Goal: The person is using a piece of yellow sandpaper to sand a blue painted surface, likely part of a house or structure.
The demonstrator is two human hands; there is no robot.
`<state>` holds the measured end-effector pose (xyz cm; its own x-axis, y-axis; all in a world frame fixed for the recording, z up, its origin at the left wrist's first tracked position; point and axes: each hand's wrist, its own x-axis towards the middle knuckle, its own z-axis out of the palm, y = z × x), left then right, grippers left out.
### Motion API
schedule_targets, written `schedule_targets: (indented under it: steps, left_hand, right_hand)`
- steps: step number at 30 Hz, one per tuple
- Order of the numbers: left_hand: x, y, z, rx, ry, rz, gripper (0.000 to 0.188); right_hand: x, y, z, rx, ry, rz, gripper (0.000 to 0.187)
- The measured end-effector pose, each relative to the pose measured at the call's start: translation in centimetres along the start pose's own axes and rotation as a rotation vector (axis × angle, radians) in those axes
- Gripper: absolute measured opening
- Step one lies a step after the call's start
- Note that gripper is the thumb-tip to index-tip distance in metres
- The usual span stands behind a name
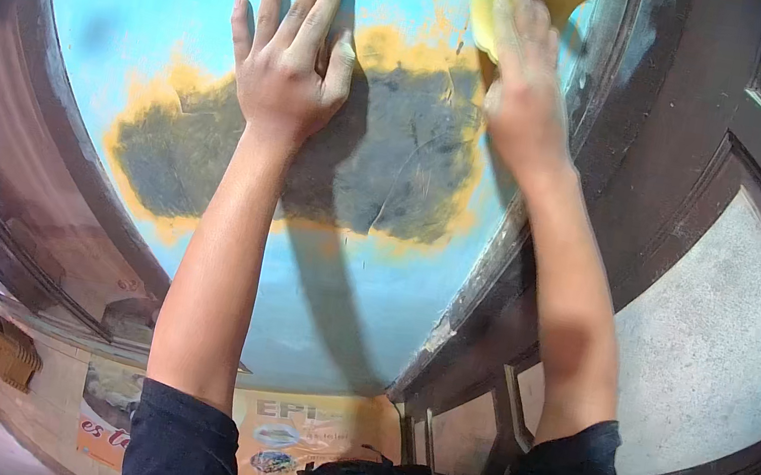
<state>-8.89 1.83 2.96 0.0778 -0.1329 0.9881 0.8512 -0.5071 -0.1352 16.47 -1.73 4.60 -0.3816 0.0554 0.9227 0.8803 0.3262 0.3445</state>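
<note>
A turquoise panel (331,295) in a dark frame fills the upper middle of the view. Across it spreads a dark grey patch (415,153) ringed with orange-yellow paint. My left hand (292,72) rests with fingers spread over the patch's upper left part, holding nothing. At the panel's upper right, my right hand (532,82) presses a curled yellow sandpaper sheet (490,4) against the surface, fingers laid along it. The sheet's far corner lifts away, and its underside is hidden.
Dark moulding (496,267) borders the panel on the right, beside brown woodwork with pale inset panels (723,325). Brown woodwork (62,154) also runs along the left. Below are an orange printed poster (318,428) and a brown slatted object (2,347).
</note>
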Motion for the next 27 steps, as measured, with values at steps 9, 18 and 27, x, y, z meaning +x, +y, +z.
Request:
schedule_targets:
  steps: [9,18,27]
  left_hand:
    - [-0.2,-1.0,-0.2,0.030,-0.014,-0.006,0.046]
    - [0.0,-0.6,-0.3,0.004,-0.023,-0.021,0.045]
    - [-0.2,-1.4,-0.5,0.023,-0.006,-0.014,0.045]
  right_hand:
    - [-5.0,-3.0,0.7,0.048,-0.080,0.094,0.063]
    - [0.7,0.0,-0.2,0.085,0.011,0.025,0.066]
    - [-4.1,-3.4,0.7,0.107,-0.099,0.109,0.067]
